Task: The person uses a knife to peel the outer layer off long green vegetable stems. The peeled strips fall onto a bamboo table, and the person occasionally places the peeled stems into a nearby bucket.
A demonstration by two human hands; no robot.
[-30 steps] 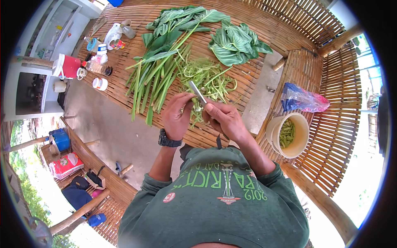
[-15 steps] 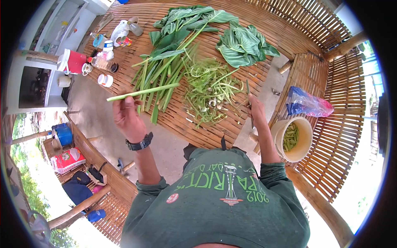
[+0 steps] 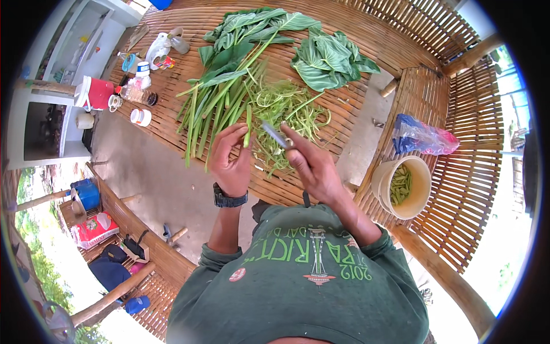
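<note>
My left hand (image 3: 231, 163) pinches a green leaf stalk (image 3: 248, 125) that stands nearly upright from its fingertips. Close to its right, my right hand (image 3: 314, 170) grips a knife (image 3: 276, 135), the blade pointing up and left toward the stalk; a gap shows between blade and stalk. Beyond my left hand lies a bundle of long stalks (image 3: 215, 109), some with big leaves (image 3: 258, 28) at the far end. A heap of stringy peelings (image 3: 292, 109) spreads on the bamboo table (image 3: 349, 123) behind the knife. Cut leaves (image 3: 329, 60) are piled at the far right.
A pale bucket (image 3: 421, 200) with green cut pieces (image 3: 401, 186) stands at right, near a blue and pink plastic bag (image 3: 424, 137). Bottles (image 3: 137, 94), a white jar (image 3: 141, 117) and a red jug (image 3: 97, 93) are at left. A bamboo bench (image 3: 134, 229) lies lower left.
Both hands have come together before my chest. The stalk in my left hand has swung from nearly level to upright, and the knife has moved left from the table's right edge.
</note>
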